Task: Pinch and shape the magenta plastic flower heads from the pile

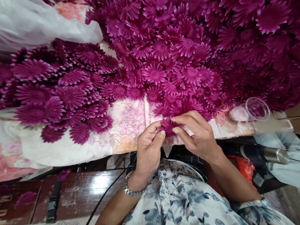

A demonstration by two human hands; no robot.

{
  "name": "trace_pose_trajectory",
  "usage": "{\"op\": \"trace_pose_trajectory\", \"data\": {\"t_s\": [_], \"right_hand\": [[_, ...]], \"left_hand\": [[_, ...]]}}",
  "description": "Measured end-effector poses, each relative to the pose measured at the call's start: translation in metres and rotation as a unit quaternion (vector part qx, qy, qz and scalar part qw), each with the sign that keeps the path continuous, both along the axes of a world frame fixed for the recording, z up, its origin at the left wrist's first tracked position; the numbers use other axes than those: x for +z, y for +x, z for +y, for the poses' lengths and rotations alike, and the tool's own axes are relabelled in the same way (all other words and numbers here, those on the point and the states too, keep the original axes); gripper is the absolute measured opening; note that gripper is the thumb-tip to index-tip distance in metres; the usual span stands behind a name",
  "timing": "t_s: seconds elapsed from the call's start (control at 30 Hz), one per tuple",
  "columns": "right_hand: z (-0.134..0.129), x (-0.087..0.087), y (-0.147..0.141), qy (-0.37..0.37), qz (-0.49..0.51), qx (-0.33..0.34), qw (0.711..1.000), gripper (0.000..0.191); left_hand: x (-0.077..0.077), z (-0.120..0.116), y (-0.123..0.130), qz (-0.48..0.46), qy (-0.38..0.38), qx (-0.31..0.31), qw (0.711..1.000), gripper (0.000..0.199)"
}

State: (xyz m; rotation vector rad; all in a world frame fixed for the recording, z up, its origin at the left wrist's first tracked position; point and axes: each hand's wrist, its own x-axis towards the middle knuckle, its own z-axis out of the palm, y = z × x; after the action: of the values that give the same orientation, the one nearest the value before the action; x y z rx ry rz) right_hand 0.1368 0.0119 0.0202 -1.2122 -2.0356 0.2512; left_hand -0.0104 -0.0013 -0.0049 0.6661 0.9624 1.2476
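Note:
A small magenta petal piece point(168, 126) is held between my two hands at the table's front edge. My left hand point(150, 145), with a metal watch on the wrist, pinches its left side between thumb and fingertips. On the right side, my right hand point(196, 134) grips the same piece with thumb and index finger. Just beyond the fingers lies a large heap of magenta petal pieces point(161, 71). Stacked pieces point(69, 96) form a second pile at the left.
A clear plastic cup point(256, 109) lies on its side on the flowered tablecloth point(84, 152). White plastic sheeting point(34, 24) covers the back left. Below the table edge, a dark bottle point(265, 153) lies at the right, beside a person's light-coloured clothing point(299, 160).

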Motion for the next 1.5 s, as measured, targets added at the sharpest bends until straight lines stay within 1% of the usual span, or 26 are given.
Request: {"op": "trace_pose_trajectory", "data": {"t_s": [0.07, 0.13, 0.17, 0.2, 0.27, 0.3, 0.37, 0.47, 0.53, 0.57, 0.6, 0.67, 0.73, 0.8, 0.87, 0.93, 1.07, 1.2, 1.27, 1.37, 1.43, 1.5], "right_hand": [[-0.001, 0.004, 0.003, -0.019, 0.045, -0.024, 0.998, 0.027], [-0.001, 0.008, 0.004, -0.066, 0.086, -0.025, 0.994, 0.036], [-0.001, 0.01, 0.004, -0.094, 0.104, -0.014, 0.99, 0.037], [-0.002, 0.012, 0.002, -0.123, 0.123, 0.0, 0.985, 0.034], [-0.002, 0.014, -0.001, -0.172, 0.176, 0.019, 0.969, 0.02], [-0.002, 0.015, -0.003, -0.196, 0.212, 0.023, 0.957, 0.015], [-0.003, 0.014, -0.006, -0.248, 0.288, 0.035, 0.924, 0.013], [-0.005, 0.011, -0.008, -0.324, 0.361, 0.067, 0.872, 0.021], [-0.006, 0.01, -0.008, -0.349, 0.372, 0.076, 0.857, 0.025], [-0.006, 0.009, -0.007, -0.348, 0.371, 0.076, 0.858, 0.024], [-0.007, 0.008, -0.007, -0.338, 0.366, 0.069, 0.865, 0.021], [-0.008, 0.007, -0.006, -0.286, 0.346, 0.04, 0.893, 0.012], [-0.009, 0.007, -0.005, -0.225, 0.314, 0.011, 0.922, 0.009], [-0.01, 0.008, -0.003, -0.185, 0.272, -0.006, 0.944, 0.007], [-0.011, 0.009, -0.002, -0.164, 0.225, -0.017, 0.96, 0.007], [-0.011, 0.009, 0.0, -0.143, 0.182, -0.031, 0.972, 0.012], [-0.01, 0.009, 0.001, -0.1, 0.143, -0.035, 0.984, 0.02], [-0.007, 0.007, -0.001, -0.072, 0.12, -0.035, 0.99, 0.029], [-0.006, 0.004, -0.004, -0.04, 0.089, -0.048, 0.994, 0.032], [-0.006, 0.001, -0.007, 0.013, 0.028, -0.066, 0.997, 0.03], [-0.006, -0.001, -0.008, 0.025, 0.002, -0.071, 0.997, 0.023], [-0.006, -0.002, -0.008, 0.032, -0.002, -0.07, 0.997, 0.015]], "left_hand": [[0.005, 0.002, -0.001, 0.0, 0.004, 0.03, 1.0, 0.019], [0.008, 0.003, -0.001, 0.006, 0.018, 0.049, 0.999, 0.016], [0.009, 0.003, -0.001, 0.014, 0.031, 0.05, 0.998, 0.015], [0.009, 0.003, -0.001, 0.024, 0.046, 0.048, 0.998, 0.013], [0.008, 0.001, -0.001, 0.047, 0.071, 0.049, 0.995, 0.01], [0.007, 0.0, -0.001, 0.058, 0.081, 0.051, 0.994, 0.009], [0.007, -0.001, -0.002, 0.074, 0.092, 0.051, 0.992, 0.008], [0.008, -0.002, -0.003, 0.093, 0.099, 0.038, 0.99, 0.008], [0.009, -0.003, -0.003, 0.106, 0.096, 0.04, 0.989, 0.011], [0.01, -0.003, -0.003, 0.112, 0.096, 0.043, 0.988, 0.011], [0.01, -0.003, -0.003, 0.118, 0.1, 0.043, 0.987, 0.01], [0.012, -0.003, -0.001, 0.128, 0.117, 0.037, 0.984, 0.006], [0.013, -0.003, 0.001, 0.125, 0.124, 0.028, 0.984, 0.007], [0.014, -0.001, 0.002, 0.108, 0.115, 0.026, 0.987, 0.011], [0.014, 0.0, 0.003, 0.092, 0.103, 0.02, 0.99, 0.014], [0.012, 0.001, 0.003, 0.088, 0.1, 0.009, 0.991, 0.014], [0.008, -0.003, 0.003, 0.081, 0.08, -0.015, 0.993, 0.013], [0.01, -0.007, 0.007, 0.011, 0.044, -0.056, 0.997, 0.017], [0.011, -0.007, 0.01, -0.016, 0.036, -0.061, 0.997, 0.02], [0.013, -0.005, 0.014, -0.006, 0.028, -0.035, 0.999, 0.022], [0.014, -0.003, 0.015, -0.001, 0.012, -0.009, 1.0, 0.025], [0.015, -0.003, 0.014, -0.013, -0.009, -0.002, 1.0, 0.027]]}}
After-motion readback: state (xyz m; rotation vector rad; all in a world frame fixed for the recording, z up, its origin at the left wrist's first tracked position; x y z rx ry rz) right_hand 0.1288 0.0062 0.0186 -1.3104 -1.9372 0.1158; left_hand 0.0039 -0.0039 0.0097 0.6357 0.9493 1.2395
